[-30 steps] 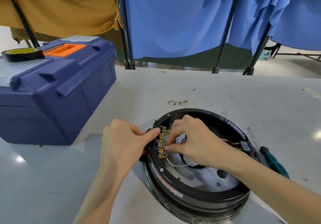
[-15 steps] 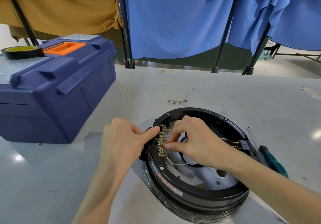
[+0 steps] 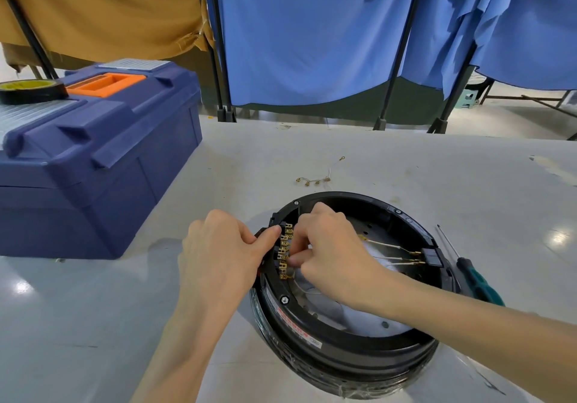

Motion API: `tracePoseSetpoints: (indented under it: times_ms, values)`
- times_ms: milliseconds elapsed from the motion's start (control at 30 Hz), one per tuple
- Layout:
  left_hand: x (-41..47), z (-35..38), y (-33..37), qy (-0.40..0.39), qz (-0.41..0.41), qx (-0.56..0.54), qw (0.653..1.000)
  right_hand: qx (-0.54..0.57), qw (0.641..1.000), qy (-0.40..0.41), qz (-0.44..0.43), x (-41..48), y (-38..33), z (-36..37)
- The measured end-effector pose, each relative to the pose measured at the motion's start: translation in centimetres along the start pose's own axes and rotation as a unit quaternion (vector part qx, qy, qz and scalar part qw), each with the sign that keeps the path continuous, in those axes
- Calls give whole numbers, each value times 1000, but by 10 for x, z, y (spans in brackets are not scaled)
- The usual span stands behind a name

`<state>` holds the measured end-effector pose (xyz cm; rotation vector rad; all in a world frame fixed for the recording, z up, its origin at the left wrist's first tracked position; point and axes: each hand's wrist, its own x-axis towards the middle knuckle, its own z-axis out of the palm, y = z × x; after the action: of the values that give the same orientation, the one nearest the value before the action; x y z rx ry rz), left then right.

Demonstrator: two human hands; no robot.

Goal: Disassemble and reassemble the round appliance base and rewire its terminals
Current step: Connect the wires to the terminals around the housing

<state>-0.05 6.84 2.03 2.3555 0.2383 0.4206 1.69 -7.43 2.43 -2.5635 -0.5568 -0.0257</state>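
Label (image 3: 296, 330) on round black base (image 3: 343, 359), red print illegible.

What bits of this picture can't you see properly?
Head view:
- What the right hand pinches at the terminals: its own fingers cover it.
- Screwdriver handle end: behind the right forearm.
- Label on the base: print too small.
- Toolbox: cut off by the left edge.

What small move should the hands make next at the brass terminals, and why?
Probably push the pinched wire end onto its terminal. The right hand pinches a white wire against the lower brass terminal row, while the left hand grips the terminal block on the round base, steadying it. Fingers hide whether it is seated.
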Motion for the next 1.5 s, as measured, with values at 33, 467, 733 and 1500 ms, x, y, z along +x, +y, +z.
tracePoseSetpoints:
  times_ms: [33,467,733,1500]
  values:
    - [0,1,0,1,1,2,1000,0,1000,6,8,0,-3,1]
    - [1,1,-2,-8,4,-18,1000,7,998,38,39,2,-9,3]
    - [9,6,-10,22,-7,-49,999,44,998,33,18,0,9,-14]
    - [36,24,-2,-114,41,-148,982,54,991,-69,101,25,99,-85]
